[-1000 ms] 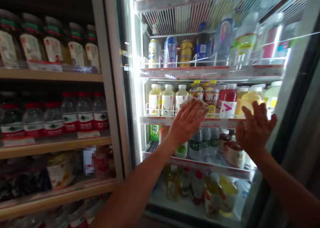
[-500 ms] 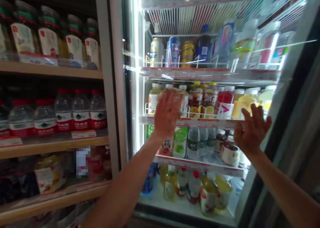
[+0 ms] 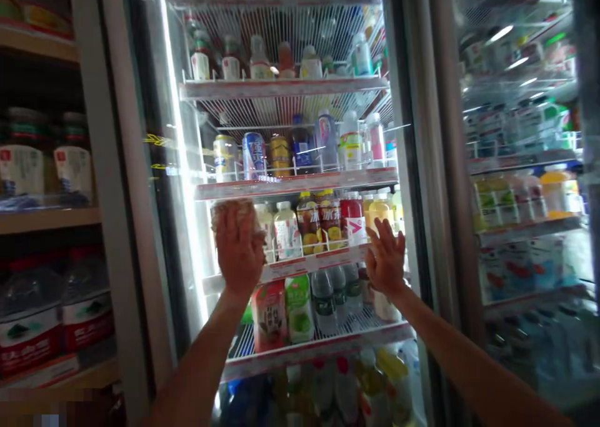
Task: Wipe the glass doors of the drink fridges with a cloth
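Observation:
Both my hands lie flat on the glass door (image 3: 328,52) of a lit drinks fridge. My left hand (image 3: 240,249) is open, fingers pointing up, over the left end of the shelf of yellow and orange juice bottles (image 3: 319,224). Its faint reflection shows in the glass just above it. My right hand (image 3: 386,259) is open too, fingers spread, near the door's right frame (image 3: 407,164) at the same height. Neither hand holds anything. Behind the glass stand cans (image 3: 253,155) above and water bottles (image 3: 323,292) below.
A second glass-door fridge (image 3: 520,164) stands to the right, full of drinks. Wooden shelves (image 3: 47,217) on the left carry jars and red-labelled water bottles (image 3: 32,321). The fridge's grey frame post (image 3: 112,195) separates them.
The door has swung from open to flat in front of me. My left hand slid left across the glass and my right hand followed; the view shifted right, bringing in the second fridge.

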Motion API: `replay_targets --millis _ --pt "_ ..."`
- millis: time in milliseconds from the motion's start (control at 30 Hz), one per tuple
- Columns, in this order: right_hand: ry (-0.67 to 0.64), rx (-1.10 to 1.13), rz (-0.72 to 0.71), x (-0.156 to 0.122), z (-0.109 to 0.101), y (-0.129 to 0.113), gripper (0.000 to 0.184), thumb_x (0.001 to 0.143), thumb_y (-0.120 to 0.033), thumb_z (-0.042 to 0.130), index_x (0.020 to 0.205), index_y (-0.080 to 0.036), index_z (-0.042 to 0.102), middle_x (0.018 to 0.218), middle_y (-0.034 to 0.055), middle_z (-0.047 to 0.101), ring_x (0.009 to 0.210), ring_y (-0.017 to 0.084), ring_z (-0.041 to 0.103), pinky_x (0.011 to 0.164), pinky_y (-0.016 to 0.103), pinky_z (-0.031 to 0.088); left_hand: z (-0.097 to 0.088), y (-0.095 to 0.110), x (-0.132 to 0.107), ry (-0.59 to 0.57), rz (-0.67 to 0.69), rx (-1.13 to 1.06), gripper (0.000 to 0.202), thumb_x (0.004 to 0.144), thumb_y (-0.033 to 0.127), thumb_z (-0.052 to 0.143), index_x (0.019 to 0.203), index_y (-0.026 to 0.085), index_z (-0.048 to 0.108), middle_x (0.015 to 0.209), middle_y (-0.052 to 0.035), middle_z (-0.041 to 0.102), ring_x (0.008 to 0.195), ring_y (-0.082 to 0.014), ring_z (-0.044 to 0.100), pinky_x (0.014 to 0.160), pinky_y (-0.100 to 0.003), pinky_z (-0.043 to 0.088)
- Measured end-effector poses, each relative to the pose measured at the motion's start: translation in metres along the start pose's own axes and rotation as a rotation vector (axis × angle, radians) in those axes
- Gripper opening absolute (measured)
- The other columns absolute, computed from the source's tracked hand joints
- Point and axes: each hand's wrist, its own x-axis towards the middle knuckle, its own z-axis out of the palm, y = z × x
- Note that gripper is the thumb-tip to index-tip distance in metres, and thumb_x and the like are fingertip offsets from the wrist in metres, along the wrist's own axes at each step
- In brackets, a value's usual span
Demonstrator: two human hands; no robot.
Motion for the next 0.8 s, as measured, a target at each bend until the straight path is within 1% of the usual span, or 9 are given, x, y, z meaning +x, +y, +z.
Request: replay_targets --millis 67,200,233,367,400,500,567,700,800 --pt "0.001 0.009 0.000 0.001 -0.001 -0.002 0.057 0.087 -0.018 0.040 0.143 -0.023 0.028 0.147 0.0100 0.037 0.141 0.022 0.023 0.113 0.049 0.016 0.007 0.012 0.004 -0.025 0.029 -0.015 0.060 0.086 0.019 0.049 0.142 0.021 0.030 0.152 -0.0099 0.021 0.142 -0.0267 0.012 0.115 -0.049 0.020" --pt "-0.046 0.021 -0.023 0.005 -0.008 0.005 0.056 0.089 -0.018 0.039 0.143 -0.021 0.026 0.144 0.0111 0.041 0.141 0.021 0.024 0.113 0.049 0.016 0.027 0.046 0.021 -0.268 0.548 -0.121 0.060 0.086 0.015 0.047 0.142 0.024 0.029 0.149 -0.0071 0.032 0.140 -0.0219 0.021 0.113 -0.041 0.029" --pt "-0.056 0.025 -0.025 0.006 -0.011 0.010 0.056 0.089 -0.019 0.038 0.143 -0.021 0.026 0.145 0.0109 0.041 0.141 0.021 0.024 0.113 0.049 0.016 0.032 0.049 0.030 -0.266 0.558 -0.109 0.059 0.086 0.015 0.046 0.142 0.023 0.028 0.148 -0.0076 0.032 0.140 -0.0222 0.021 0.113 -0.041 0.030" --pt "0.033 0.003 0.094 0.009 -0.019 0.035 0.057 0.090 -0.021 0.036 0.145 -0.023 0.021 0.148 0.0106 0.035 0.140 0.022 0.025 0.112 0.051 0.019 0.048 0.056 0.063 -0.093 0.218 -0.017 0.059 0.087 0.019 0.048 0.142 0.017 0.029 0.151 -0.0134 0.024 0.141 -0.0284 0.015 0.114 -0.050 0.024" --pt "0.054 -0.006 0.122 0.008 -0.021 0.039 0.057 0.091 -0.021 0.035 0.146 -0.023 0.020 0.148 0.0106 0.034 0.140 0.023 0.026 0.112 0.052 0.020 0.052 0.062 0.066 -0.092 0.241 -0.028 0.059 0.087 0.019 0.047 0.142 0.017 0.028 0.151 -0.0130 0.025 0.141 -0.0284 0.014 0.114 -0.050 0.024" --pt "0.013 -0.005 0.088 0.005 -0.025 0.046 0.058 0.091 -0.022 0.035 0.146 -0.023 0.019 0.148 0.0113 0.034 0.139 0.024 0.027 0.111 0.052 0.023 0.065 0.089 0.067 -0.227 0.639 -0.131 0.058 0.087 0.018 0.046 0.142 0.019 0.027 0.149 -0.0093 0.031 0.141 -0.0246 0.016 0.114 -0.044 0.026" --pt "-0.001 0.007 0.052 0.003 -0.030 0.047 0.058 0.090 -0.022 0.037 0.146 -0.023 0.019 0.148 0.0117 0.035 0.139 0.024 0.028 0.111 0.051 0.024 0.074 0.106 0.073 -0.270 0.785 -0.163 0.057 0.087 0.019 0.046 0.141 0.018 0.029 0.148 -0.0092 0.034 0.141 -0.0233 0.017 0.114 -0.041 0.027" --pt "0.068 0.002 0.090 0.001 -0.045 0.055 0.058 0.091 -0.020 0.037 0.146 -0.024 0.019 0.148 0.0109 0.035 0.138 0.024 0.030 0.110 0.052 0.028 0.095 0.130 0.099 -0.177 0.398 -0.106 0.057 0.087 0.019 0.047 0.140 0.013 0.030 0.150 -0.0136 0.028 0.141 -0.0266 0.014 0.115 -0.046 0.024" --pt "0.090 -0.025 0.128 -0.005 -0.057 0.065 0.058 0.091 -0.020 0.037 0.146 -0.025 0.020 0.148 0.0118 0.035 0.138 0.025 0.031 0.109 0.053 0.028 0.108 0.157 0.091 -0.225 0.461 -0.147 0.055 0.087 0.021 0.048 0.139 0.013 0.034 0.148 -0.0138 0.032 0.141 -0.0274 0.015 0.115 -0.047 0.023"
